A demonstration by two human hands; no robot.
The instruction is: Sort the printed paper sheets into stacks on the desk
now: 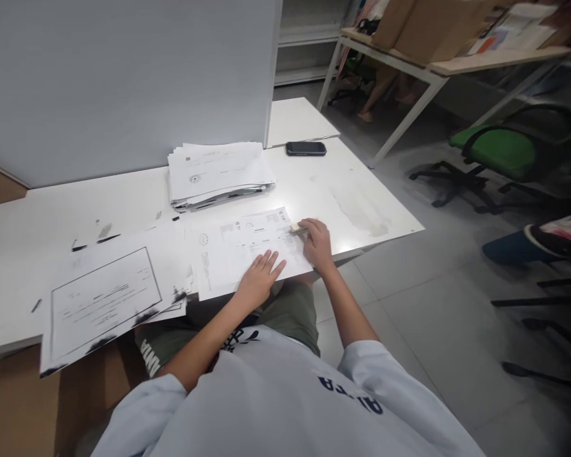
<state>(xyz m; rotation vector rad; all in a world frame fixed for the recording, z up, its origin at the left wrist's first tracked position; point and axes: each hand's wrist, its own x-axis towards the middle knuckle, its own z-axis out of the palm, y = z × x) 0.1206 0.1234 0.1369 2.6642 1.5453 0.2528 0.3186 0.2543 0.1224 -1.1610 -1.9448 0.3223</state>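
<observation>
My right hand (318, 244) is closed around a small cream-coloured object (296, 228), shaped like a stapler, at the right edge of some printed papers (223, 257). A thin dark line runs along its lower side; its exact kind is unclear. Flat on the front of those papers lies my left hand (259, 279), fingers stretched out and holding nothing. The papers lie on the white table (361, 184) and reach its front edge. To their left, other printed sheets (107, 295), the top one with a black frame and dark smudges, hang over that edge.
A thick paper stack (221, 170) stands behind the papers, near a grey partition (127, 82). A black phone (305, 148) lies at the back right. Off to the right are a green chair (499, 146), a blue bin (518, 246) and another desk with a cardboard box (432, 28).
</observation>
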